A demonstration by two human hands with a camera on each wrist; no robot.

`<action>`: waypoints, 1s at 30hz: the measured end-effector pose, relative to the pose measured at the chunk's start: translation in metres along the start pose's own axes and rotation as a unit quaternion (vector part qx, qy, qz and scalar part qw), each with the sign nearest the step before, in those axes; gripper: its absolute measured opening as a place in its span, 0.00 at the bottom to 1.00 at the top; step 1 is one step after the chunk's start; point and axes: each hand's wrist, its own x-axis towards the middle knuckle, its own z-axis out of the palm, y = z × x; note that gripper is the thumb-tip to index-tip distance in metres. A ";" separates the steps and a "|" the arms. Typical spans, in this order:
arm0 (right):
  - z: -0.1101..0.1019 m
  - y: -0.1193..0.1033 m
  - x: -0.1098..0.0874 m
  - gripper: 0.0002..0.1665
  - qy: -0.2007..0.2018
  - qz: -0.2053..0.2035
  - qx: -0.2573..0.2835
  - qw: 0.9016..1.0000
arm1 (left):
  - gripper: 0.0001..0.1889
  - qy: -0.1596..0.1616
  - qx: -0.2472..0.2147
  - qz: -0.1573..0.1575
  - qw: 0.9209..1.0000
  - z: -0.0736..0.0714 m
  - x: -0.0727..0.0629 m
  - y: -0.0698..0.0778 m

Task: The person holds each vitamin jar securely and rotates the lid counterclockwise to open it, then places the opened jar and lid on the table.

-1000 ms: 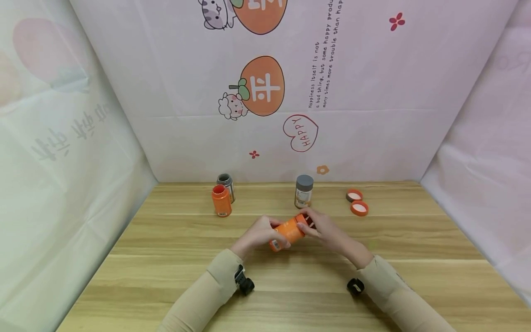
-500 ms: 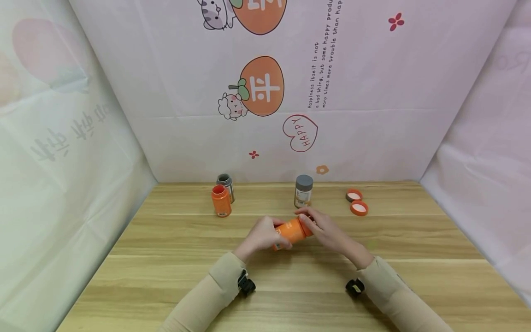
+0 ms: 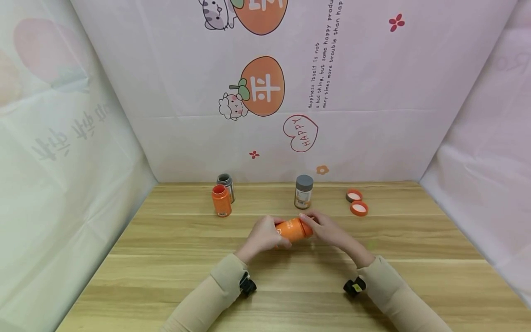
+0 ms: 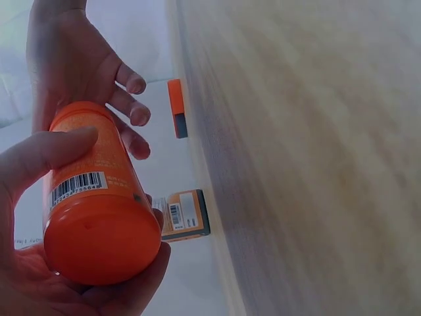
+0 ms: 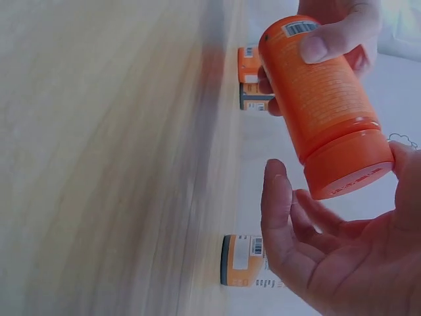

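Observation:
An orange bottle with a matching orange screw cap is held tilted over the table. My left hand grips it round the body, thumb across the barcode side, as the left wrist view shows. The base of the bottle points toward that camera. My right hand is at the cap end, its fingers loosely bent and spread beside the cap. Its thumb is right at the cap's edge. In the head view, the right hand covers part of the cap.
A bottle with a grey cap stands just behind my hands. At the back left are an uncapped orange bottle and an uncapped grey-necked bottle. Two loose caps lie at the back right. A printed cloth wall borders the table.
My right hand has shifted round the cap, its fingers now loosened from their earlier grip. The bottle has tipped slightly flatter and moved a little right, still in my left hand.

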 end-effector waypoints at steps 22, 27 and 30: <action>-0.002 -0.002 -0.004 0.32 -0.018 0.031 0.087 0.996 | 0.31 0.018 0.023 0.011 1.000 -0.001 0.001 -0.001; -0.004 -0.003 -0.006 0.31 -0.019 0.020 0.083 0.996 | 0.29 0.010 0.009 0.008 1.000 -0.001 0.001 -0.003; -0.005 -0.002 -0.007 0.31 -0.017 0.014 0.073 0.997 | 0.30 0.000 -0.012 -0.003 1.000 -0.002 0.000 -0.004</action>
